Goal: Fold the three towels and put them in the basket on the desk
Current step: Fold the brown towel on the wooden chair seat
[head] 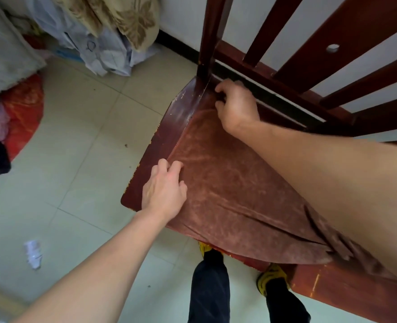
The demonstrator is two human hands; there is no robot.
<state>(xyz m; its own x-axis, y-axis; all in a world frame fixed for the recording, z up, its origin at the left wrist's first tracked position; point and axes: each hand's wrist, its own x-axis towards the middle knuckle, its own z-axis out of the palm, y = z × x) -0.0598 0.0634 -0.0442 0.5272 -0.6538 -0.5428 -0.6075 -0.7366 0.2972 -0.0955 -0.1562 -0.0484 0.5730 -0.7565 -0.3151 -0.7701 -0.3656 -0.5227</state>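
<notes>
A reddish-brown towel (228, 183) lies spread flat over the seat of a dark red wooden chair (167, 134), its near edge hanging over the front. My left hand (165, 190) presses on the towel's left edge, fingers slightly curled. At the towel's far corner, by the chair's back post, my right hand (236, 106) pinches the cloth. No basket or desk is in view, and no other towel is visible.
The chair's slatted back (309, 54) rises against the wall. Pale floor tiles (76, 159) stretch to the left, with a crumpled paper scrap (33, 254), a red bundle (22, 113) and plastic bags (99, 50). My legs and yellow shoes (272, 276) stand at the chair's front.
</notes>
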